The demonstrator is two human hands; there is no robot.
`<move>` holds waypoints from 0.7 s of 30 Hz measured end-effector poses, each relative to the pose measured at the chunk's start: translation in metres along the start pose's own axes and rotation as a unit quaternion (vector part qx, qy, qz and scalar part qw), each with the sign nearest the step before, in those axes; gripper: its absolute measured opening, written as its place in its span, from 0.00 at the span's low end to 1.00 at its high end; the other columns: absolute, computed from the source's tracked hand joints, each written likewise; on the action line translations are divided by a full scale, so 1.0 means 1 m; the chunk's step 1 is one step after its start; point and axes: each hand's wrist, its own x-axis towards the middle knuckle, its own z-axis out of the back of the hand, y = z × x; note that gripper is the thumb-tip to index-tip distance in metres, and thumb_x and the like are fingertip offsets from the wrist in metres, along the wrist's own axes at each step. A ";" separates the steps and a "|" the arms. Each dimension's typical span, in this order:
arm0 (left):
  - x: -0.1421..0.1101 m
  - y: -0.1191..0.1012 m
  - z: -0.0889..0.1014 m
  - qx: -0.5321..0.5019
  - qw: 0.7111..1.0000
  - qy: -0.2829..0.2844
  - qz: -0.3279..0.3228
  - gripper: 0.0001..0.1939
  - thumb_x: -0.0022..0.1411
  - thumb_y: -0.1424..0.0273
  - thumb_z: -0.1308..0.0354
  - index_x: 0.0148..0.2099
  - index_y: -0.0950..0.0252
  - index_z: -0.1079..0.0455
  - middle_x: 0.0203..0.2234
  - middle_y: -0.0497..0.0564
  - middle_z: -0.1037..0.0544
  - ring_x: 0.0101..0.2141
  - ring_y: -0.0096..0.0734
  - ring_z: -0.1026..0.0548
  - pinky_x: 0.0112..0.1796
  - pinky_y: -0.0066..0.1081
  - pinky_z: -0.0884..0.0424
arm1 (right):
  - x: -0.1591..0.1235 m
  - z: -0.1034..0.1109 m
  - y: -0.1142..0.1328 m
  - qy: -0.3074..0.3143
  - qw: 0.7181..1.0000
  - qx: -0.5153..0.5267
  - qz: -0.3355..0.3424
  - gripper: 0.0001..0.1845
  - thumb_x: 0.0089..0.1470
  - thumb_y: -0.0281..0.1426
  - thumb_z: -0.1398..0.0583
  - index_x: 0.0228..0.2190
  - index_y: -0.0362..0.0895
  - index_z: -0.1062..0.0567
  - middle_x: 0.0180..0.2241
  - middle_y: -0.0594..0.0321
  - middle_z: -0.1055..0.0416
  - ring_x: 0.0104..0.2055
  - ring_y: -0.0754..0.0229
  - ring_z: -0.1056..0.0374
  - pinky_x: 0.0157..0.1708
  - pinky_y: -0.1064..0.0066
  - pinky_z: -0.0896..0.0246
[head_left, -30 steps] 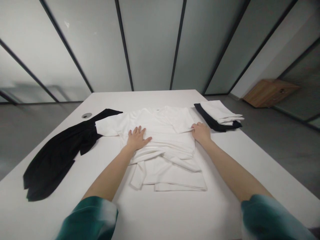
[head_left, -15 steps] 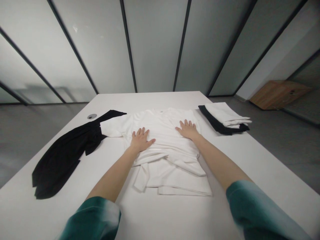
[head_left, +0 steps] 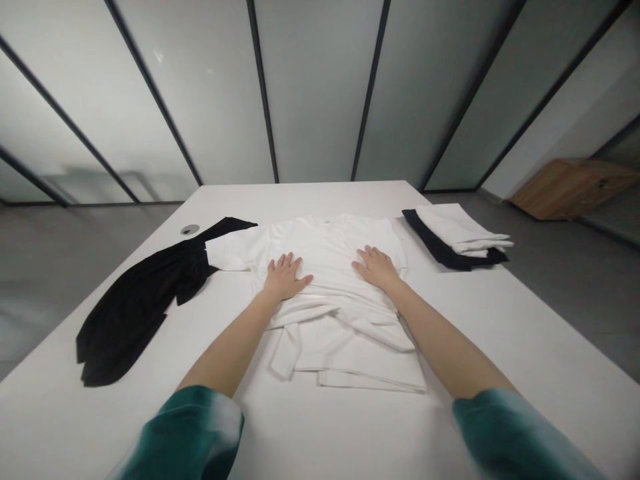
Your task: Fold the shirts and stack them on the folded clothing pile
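A white short-sleeved T-shirt (head_left: 325, 250) lies spread on the table with its collar at the far side. Its lower part is bunched in folds, and more white cloth (head_left: 360, 360) shows at the near end; whether that is the same garment I cannot tell. My left hand (head_left: 286, 279) rests flat on the left of the shirt's body, fingers spread. On the right of the body lies my right hand (head_left: 377, 268), also flat and open. The left sleeve points outward over a black garment; the right sleeve is tucked in close and partly hidden.
The black garment (head_left: 140, 300) lies stretched along the table's left side. At the right edge, a folded white cloth (head_left: 457, 227) sits on a folded black one (head_left: 435, 250). A round grommet (head_left: 190, 229) is set in the white table (head_left: 320, 433). Beyond stands a wooden cabinet (head_left: 570, 190).
My right hand has let go of the right sleeve's edge and moved left onto the shirt's body, where it lies flat. My left hand stays on the shirt. The view has shifted slightly.
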 end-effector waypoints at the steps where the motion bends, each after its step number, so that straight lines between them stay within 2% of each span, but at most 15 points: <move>1: 0.000 0.000 0.000 -0.001 1.000 -0.001 0.001 0.39 0.67 0.44 0.60 0.71 0.60 0.47 0.71 0.56 0.50 0.69 0.49 0.52 0.65 0.53 0.53 | 0.000 0.001 0.000 -0.001 1.000 0.000 0.001 0.30 0.66 0.45 0.52 0.63 0.44 0.35 0.67 0.49 0.44 0.68 0.44 0.47 0.63 0.52 0.50; 4: 0.000 0.000 0.001 -0.011 1.000 -0.014 0.009 0.35 0.68 0.48 0.58 0.69 0.61 0.44 0.70 0.56 0.45 0.68 0.46 0.48 0.65 0.49 0.51 | -0.001 0.004 0.001 0.001 1.000 0.000 -0.002 0.30 0.66 0.44 0.52 0.63 0.44 0.35 0.67 0.49 0.44 0.68 0.44 0.47 0.63 0.52 0.50; 8: 0.003 0.010 0.011 -0.040 0.995 -0.081 0.039 0.27 0.69 0.58 0.56 0.64 0.63 0.37 0.62 0.56 0.31 0.62 0.41 0.35 0.61 0.40 0.40 | -0.002 0.007 0.003 0.003 1.000 0.005 -0.008 0.30 0.66 0.43 0.52 0.63 0.44 0.35 0.67 0.49 0.44 0.68 0.44 0.48 0.64 0.53 0.50; 10: 0.004 0.022 0.020 -0.044 0.990 -0.110 0.076 0.25 0.67 0.64 0.56 0.63 0.64 0.35 0.60 0.56 0.29 0.59 0.42 0.32 0.58 0.40 0.37 | -0.002 0.007 0.002 0.001 1.000 0.008 -0.007 0.30 0.66 0.44 0.51 0.63 0.44 0.35 0.67 0.49 0.44 0.68 0.45 0.48 0.64 0.53 0.50; 12: 0.003 0.038 0.028 -0.035 0.986 -0.121 0.106 0.26 0.65 0.68 0.55 0.62 0.63 0.34 0.59 0.56 0.28 0.59 0.43 0.33 0.60 0.43 0.39 | -0.002 0.006 0.002 -0.001 1.000 0.010 -0.006 0.29 0.66 0.44 0.51 0.63 0.45 0.35 0.67 0.50 0.44 0.68 0.45 0.47 0.63 0.53 0.50; 14: 0.000 0.053 0.036 -0.020 0.986 -0.108 0.122 0.25 0.64 0.69 0.56 0.60 0.61 0.31 0.57 0.55 0.26 0.60 0.45 0.33 0.63 0.48 0.46 | -0.002 0.006 0.001 -0.003 1.000 0.009 -0.006 0.29 0.65 0.44 0.51 0.62 0.45 0.35 0.67 0.50 0.44 0.68 0.45 0.47 0.63 0.53 0.50; 17: -0.008 0.070 0.044 0.017 0.984 -0.080 0.158 0.22 0.65 0.63 0.56 0.53 0.59 0.26 0.47 0.55 0.19 0.55 0.46 0.29 0.65 0.53 0.54 | -0.001 0.006 0.002 -0.001 1.000 0.007 -0.007 0.30 0.66 0.44 0.51 0.63 0.44 0.35 0.67 0.49 0.44 0.68 0.45 0.47 0.63 0.54 0.50; 19: -0.012 0.079 0.048 0.040 0.978 -0.063 0.195 0.23 0.66 0.59 0.57 0.48 0.62 0.24 0.43 0.57 0.18 0.52 0.47 0.26 0.63 0.52 0.49 | -0.001 0.006 0.002 0.001 1.000 0.007 -0.007 0.30 0.66 0.44 0.51 0.63 0.44 0.35 0.67 0.49 0.44 0.68 0.46 0.48 0.63 0.55 0.51; 21: -0.016 0.091 0.053 0.047 0.969 -0.035 0.241 0.24 0.65 0.56 0.56 0.46 0.65 0.24 0.44 0.61 0.19 0.50 0.50 0.24 0.57 0.49 0.38 | -0.001 0.006 0.002 0.002 1.000 0.009 -0.006 0.30 0.66 0.44 0.51 0.63 0.44 0.35 0.67 0.49 0.44 0.68 0.46 0.48 0.63 0.55 0.51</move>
